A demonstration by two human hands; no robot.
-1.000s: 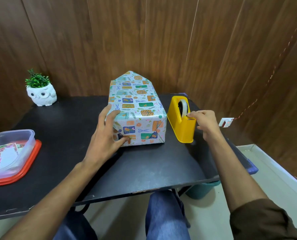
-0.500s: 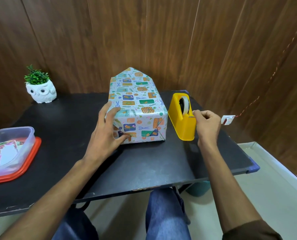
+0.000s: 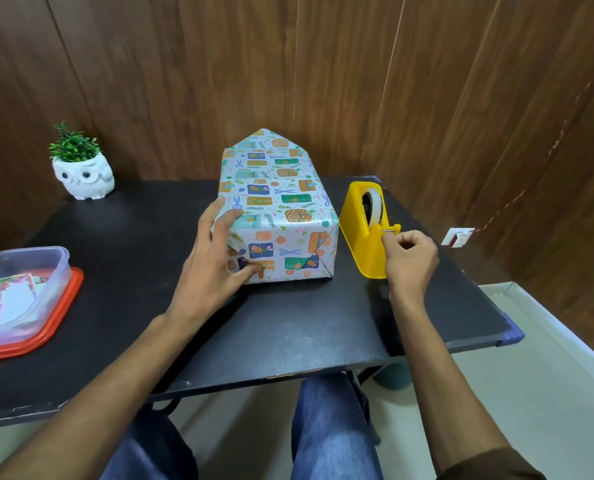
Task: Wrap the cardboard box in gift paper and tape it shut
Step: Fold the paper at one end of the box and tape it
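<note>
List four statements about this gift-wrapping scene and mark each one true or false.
1. The left hand presses the box's near end. True.
2. The right hand lies flat on the box. False: it pinches tape at the dispenser.
3. The dispenser is red. False: it is yellow.
4. An owl pot stands to the far left of the box. True.

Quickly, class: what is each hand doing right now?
Left hand: open, pressing the folded end of the patterned gift-wrapped box.
Right hand: pinching the tape end at the yellow plastic tape dispenser.
</note>
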